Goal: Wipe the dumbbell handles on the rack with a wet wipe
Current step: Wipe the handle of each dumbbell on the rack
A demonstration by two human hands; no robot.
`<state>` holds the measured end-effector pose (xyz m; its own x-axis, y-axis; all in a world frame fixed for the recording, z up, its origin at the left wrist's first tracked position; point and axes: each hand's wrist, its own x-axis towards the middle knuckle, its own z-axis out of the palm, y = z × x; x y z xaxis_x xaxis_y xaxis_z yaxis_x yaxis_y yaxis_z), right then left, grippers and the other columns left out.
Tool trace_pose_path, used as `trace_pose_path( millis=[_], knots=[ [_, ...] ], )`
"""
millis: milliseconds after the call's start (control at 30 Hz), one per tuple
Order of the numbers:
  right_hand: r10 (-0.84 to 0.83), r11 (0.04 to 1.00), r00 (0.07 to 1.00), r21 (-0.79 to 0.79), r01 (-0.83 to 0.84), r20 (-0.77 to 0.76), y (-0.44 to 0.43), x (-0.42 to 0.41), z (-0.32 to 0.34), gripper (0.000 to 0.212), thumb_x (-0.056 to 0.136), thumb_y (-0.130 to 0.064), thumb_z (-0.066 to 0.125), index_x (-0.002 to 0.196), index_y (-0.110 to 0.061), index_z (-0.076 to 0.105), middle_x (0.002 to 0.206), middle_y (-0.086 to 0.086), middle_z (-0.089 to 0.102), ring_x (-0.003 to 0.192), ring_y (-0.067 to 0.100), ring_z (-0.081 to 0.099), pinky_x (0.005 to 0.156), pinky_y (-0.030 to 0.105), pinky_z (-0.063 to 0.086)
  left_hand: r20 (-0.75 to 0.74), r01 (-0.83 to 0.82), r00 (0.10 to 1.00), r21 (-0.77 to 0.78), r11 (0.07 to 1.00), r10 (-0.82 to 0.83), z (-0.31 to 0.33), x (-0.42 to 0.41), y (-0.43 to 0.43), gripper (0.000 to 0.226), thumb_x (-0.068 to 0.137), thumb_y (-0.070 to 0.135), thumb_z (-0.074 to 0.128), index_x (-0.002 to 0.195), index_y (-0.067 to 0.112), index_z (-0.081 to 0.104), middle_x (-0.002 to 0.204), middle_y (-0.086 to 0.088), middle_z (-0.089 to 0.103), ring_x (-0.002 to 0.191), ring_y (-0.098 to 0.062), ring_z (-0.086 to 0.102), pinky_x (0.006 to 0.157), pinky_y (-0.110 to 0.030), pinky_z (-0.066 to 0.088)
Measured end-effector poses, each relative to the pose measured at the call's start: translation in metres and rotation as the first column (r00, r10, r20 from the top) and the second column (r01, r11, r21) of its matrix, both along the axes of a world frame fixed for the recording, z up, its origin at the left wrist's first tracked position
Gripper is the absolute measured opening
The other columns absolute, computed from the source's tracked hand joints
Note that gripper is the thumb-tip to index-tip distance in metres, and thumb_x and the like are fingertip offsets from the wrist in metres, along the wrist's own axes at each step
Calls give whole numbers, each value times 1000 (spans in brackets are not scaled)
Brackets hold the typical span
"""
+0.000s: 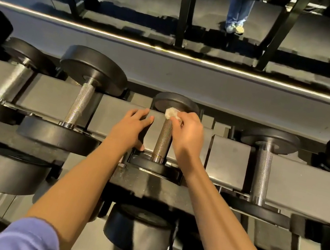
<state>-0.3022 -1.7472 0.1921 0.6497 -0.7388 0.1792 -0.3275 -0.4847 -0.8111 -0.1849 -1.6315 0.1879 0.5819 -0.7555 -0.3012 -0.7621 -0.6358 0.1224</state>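
right hand [189, 133]: pinches wet wipe [171, 113] at far end of dumbbell handle [163, 141]
left hand [130, 127]: fingers flat on rack [117, 114]

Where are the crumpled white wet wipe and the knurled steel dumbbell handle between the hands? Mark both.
crumpled white wet wipe [170, 113], head view, bunched middle.
knurled steel dumbbell handle [163, 141], head view, mid-shaft.

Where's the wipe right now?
Head view, centre: the wet wipe is pinched in the right hand at the far end of the middle dumbbell handle.
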Motion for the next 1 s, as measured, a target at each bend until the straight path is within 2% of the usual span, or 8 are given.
trace_pose_path(
  millis=[133,267,333,500,600,767,867,1000],
  knots=[
    [-33,999,998,8,34,-50,5,3,-4,26,98,-28,50,113,-15,67,105,1,57,88,14,54,77,33,50,2,0,1000,-7,1000,0,-1,1,1,100,73,20,80,152,22,19,160,0,8,145,-24,2,118,-43,21],
    [78,997,992,-21,-76,101,22,-19,-12,27,96,-29,54,105,-9,70,93,3,57,81,15,55,67,29,49,-1,2,1000,-18,1000,-2,0,0,1,100,73,20,80,152,21,19,160,0,8,145,-24,3,118,-43,20],
    [113,994,989,-6,-113,91,23,-24,-14,24,95,-23,57,107,-7,70,94,4,59,82,15,56,69,28,49,-6,1,1000,-29,1000,-2,1,0,1,100,73,20,80,152,21,20,160,0,8,145,-24,3,117,-42,21],
    [5,1000,1000,15,-5,25,8,-7,-8,20,92,-23,61,104,-11,71,101,3,62,88,13,57,79,30,49,-20,2,1000,-36,999,-3,1,2,4,99,74,20,80,152,23,19,160,1,7,145,-23,2,115,-43,26],
    [-43,999,999,-31,43,3,3,2,-1,19,90,-20,64,103,-8,71,99,4,63,85,10,56,73,18,43,-4,9,1000,-37,999,-9,0,2,4,99,73,23,81,152,23,20,160,2,7,145,-24,3,113,-44,31],
    [76,977,980,211,-36,-182,17,-29,5,12,83,-15,70,79,-4,68,82,1,60,72,8,52,59,9,36,-3,26,1000,-11,1000,-26,1,2,4,99,73,25,81,151,23,20,159,1,7,144,-26,4,108,-48,37],
    [133,923,964,383,-35,-230,26,-42,6,9,79,-12,73,78,-4,69,78,5,63,70,12,55,61,17,43,-17,31,999,-10,999,-32,2,1,3,99,73,25,81,151,22,20,159,0,7,144,-26,4,108,-48,38],
    [-30,951,985,298,80,-170,29,-28,13,9,85,-14,70,91,-7,71,88,2,64,80,12,58,72,18,47,42,76,996,-28,997,-75,-1,2,5,98,74,28,81,150,20,20,158,-3,11,142,-28,9,105,-45,41]
  ],
)
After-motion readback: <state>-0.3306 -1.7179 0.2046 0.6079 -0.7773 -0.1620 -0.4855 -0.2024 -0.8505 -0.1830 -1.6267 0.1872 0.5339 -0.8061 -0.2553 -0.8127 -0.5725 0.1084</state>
